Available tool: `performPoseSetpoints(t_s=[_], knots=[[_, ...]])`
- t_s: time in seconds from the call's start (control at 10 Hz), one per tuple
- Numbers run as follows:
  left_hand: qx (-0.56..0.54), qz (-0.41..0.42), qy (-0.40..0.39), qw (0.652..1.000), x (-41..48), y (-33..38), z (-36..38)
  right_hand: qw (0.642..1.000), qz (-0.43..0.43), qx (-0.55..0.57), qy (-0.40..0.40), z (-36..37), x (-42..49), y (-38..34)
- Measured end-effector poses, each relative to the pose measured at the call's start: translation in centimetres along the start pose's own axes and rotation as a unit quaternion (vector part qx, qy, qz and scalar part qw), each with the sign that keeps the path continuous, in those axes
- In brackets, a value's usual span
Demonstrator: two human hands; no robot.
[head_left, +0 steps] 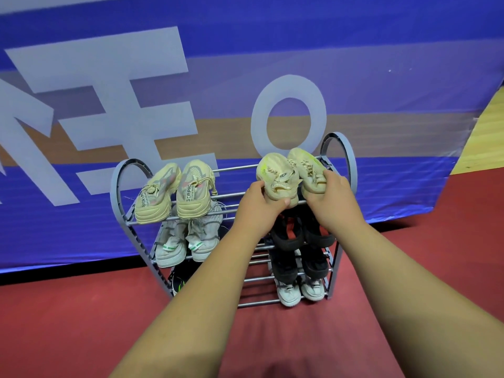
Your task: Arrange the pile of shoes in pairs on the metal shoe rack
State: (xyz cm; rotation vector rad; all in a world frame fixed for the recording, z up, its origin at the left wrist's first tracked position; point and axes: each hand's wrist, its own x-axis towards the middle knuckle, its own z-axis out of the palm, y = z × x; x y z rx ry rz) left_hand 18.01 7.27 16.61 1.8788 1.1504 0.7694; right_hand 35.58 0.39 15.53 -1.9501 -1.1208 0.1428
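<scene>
A blue banner (245, 64) hangs behind my grey rack (339, 148), already holding pairs on every shelf. On the top shelf's right side, my left hand (259, 205) grasps one tan shoe (275, 175), my right hand (331, 197) its mate (305, 165). I should set both heels level, sides touching, across the bars.

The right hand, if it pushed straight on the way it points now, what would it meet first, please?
The right hand already grips a beige shoe on the top tier. Going straight on, it would probably meet the rack's right end loop, then the blue banner behind; depth is unclear.
</scene>
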Motion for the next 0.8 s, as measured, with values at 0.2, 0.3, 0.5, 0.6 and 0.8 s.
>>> performPoseSetpoints(t_s=[0.2,0.3,0.5,0.6,0.8], knots=[[-0.051,-0.004,-0.009,0.999,1.0,-1.3,0.0,1.000,0.019,-0.020,-0.004,1.0,1.2,0.4],[-0.025,-0.013,-0.049,0.998,2.7,-1.1,-0.9,0.997,0.053,-0.041,0.029,2.1,1.5,-0.4],[0.003,-0.080,-0.151,0.985,3.1,1.2,-6.9,0.996,0.073,-0.016,0.040,1.9,-0.7,-1.7],[0.015,-0.141,-0.175,0.974,1.2,2.9,-10.5,0.997,0.079,-0.014,-0.009,0.3,-3.2,-3.1],[-0.014,-0.150,-0.153,0.977,-0.2,13.8,-19.0,0.985,0.106,0.080,-0.112,-8.9,-2.2,-10.6]])
